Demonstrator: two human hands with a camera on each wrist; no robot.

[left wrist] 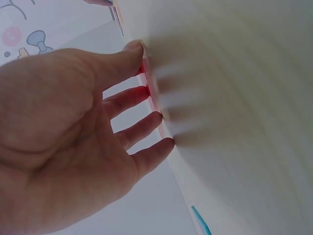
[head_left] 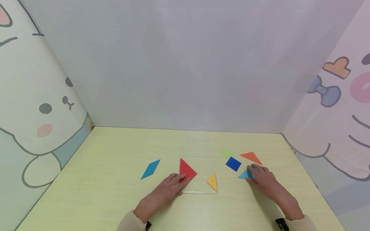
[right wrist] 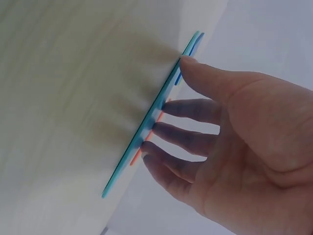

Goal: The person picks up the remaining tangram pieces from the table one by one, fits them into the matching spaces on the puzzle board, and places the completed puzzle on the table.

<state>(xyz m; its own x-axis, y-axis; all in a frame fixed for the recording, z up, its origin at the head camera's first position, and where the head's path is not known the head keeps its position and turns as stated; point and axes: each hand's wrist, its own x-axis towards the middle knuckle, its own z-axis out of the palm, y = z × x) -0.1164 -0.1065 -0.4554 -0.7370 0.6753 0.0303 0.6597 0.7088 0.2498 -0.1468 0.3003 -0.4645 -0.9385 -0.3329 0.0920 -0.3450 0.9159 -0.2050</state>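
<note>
A red triangle tile [head_left: 186,169] lies over the left part of a clear rectangular tray [head_left: 199,186]. My left hand [head_left: 167,192] rests its fingertips on the red triangle's lower part, fingers loosely extended. In the left wrist view, the thumb and fingers of that hand [left wrist: 98,112] reach to the red edge. On the right, a light blue triangle tile [head_left: 245,174] lies flat on the table, partly covered by my right hand [head_left: 266,183]. The right wrist view shows the fingertips and thumb of this hand [right wrist: 215,127] touching the light blue tile [right wrist: 146,122], fingers spread.
A yellow triangle [head_left: 213,182] lies at the tray's right side. Right of the tray are a green triangle [head_left: 226,152], a dark blue square [head_left: 233,164] and an orange triangle [head_left: 252,157]. A blue parallelogram [head_left: 151,169] lies left. Light wood table [head_left: 86,192]; walls on three sides.
</note>
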